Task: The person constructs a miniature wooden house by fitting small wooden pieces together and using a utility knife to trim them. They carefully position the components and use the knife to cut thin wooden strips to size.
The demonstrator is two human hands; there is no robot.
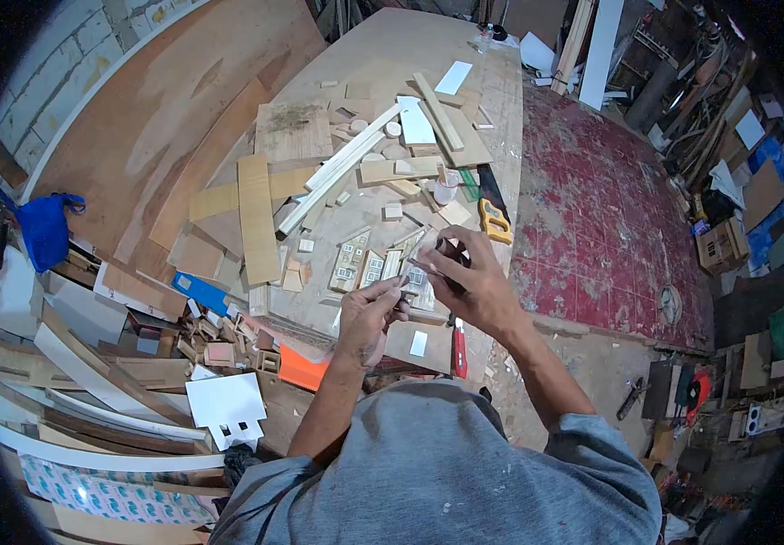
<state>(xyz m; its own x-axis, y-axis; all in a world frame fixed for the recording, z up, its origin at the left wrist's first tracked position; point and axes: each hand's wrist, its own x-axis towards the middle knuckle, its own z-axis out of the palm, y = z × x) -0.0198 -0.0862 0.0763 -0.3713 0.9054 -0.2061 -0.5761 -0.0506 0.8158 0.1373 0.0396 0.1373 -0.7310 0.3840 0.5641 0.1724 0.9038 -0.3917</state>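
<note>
Both of my hands are raised close together over the near part of the wooden worktable [383,41]. My left hand [372,318] is closed, its fingertips pinched on something too small to make out. The fingers of my right hand [469,277] are curled round a small dark object, which I cannot identify. Just beyond and partly behind the hands lie small wooden house-shaped panels [349,262] with window-like pieces on them. A small white block [393,212] sits farther back.
A yellow-handled saw [495,221] lies at the table's right edge. Near the front edge is a red cutter [459,348]. Long wood strips [342,168] and a plastic cup [444,191] stand farther back. Scrap boards fill the left side.
</note>
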